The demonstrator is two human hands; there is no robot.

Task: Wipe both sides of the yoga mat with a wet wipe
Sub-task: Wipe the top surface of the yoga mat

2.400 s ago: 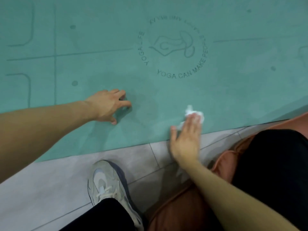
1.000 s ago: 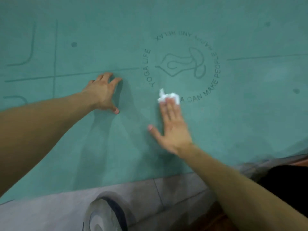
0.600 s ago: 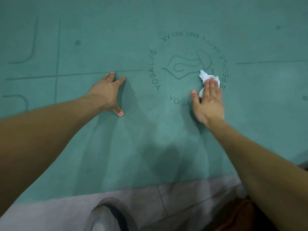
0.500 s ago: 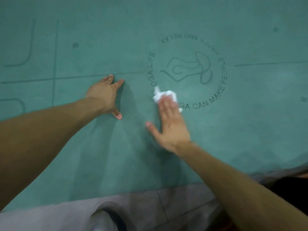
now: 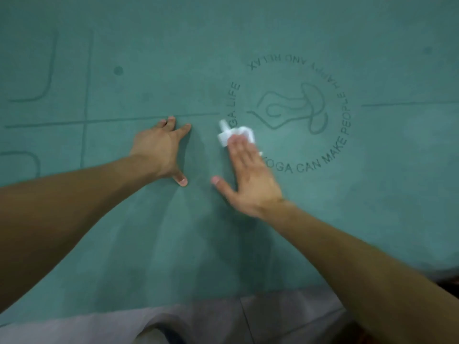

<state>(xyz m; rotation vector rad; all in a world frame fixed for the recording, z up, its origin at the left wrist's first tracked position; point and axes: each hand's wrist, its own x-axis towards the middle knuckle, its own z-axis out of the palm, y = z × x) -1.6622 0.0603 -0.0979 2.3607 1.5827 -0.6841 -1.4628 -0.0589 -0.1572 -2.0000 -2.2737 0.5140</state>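
Observation:
A teal yoga mat (image 5: 360, 219) lies flat on the floor and fills most of the view, with a round printed logo (image 5: 290, 112) at the upper right. My right hand (image 5: 248, 180) presses a crumpled white wet wipe (image 5: 231, 134) flat onto the mat under its fingertips, at the logo's lower left edge. Only the front part of the wipe shows past the fingers. My left hand (image 5: 161, 147) rests palm down on the mat just left of the wipe, fingers spread, holding nothing.
Grey floor tiles (image 5: 273, 316) run along the mat's near edge at the bottom. Thin printed guide lines (image 5: 87, 121) and dots (image 5: 118, 70) mark the mat's left part. A dark blurred shape (image 5: 171, 338) sits at the bottom edge.
My right hand has swept the wipe from the logo's right side back to its lower left edge and a little farther left. The left hand has stayed planted.

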